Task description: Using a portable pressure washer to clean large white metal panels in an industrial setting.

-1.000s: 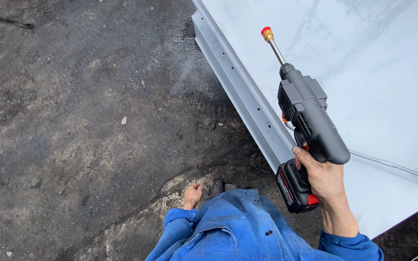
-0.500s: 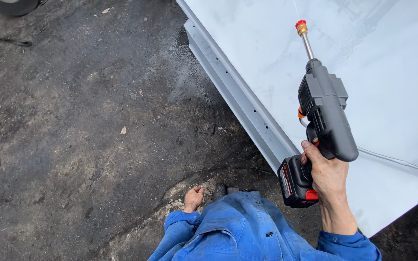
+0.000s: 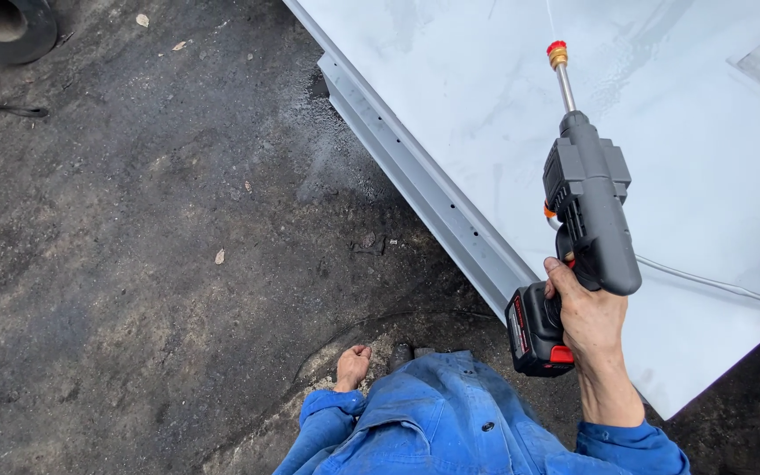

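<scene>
While the right hand (image 3: 593,318) wraps its fingers fully around the grip of a dark grey plastic cordless spray gun (image 3: 587,211), the tool points toward twelve o'clock over a large pale grey metal panel (image 3: 661,105). Its body is blocky and matte, with a black and red battery pack (image 3: 534,332) at the base and a thin steel lance ending in a brass and red nozzle (image 3: 557,54). A thin pale hose (image 3: 705,281) trails off toward three o'clock across the panel. This sheet looks smooth and wet, streaked with water, and its folded edge rail (image 3: 433,189), punched with small holes, runs from eleven o'clock down to five o'clock. At six o'clock lies the blue cloth of the person's work jacket (image 3: 450,422). The left hand (image 3: 353,364) hangs loosely curled and empty beside it, over the rough, dark, damp ground (image 3: 134,264) scattered with dry leaves. A black rubber tyre (image 3: 6,26) sits at ten o'clock.
</scene>
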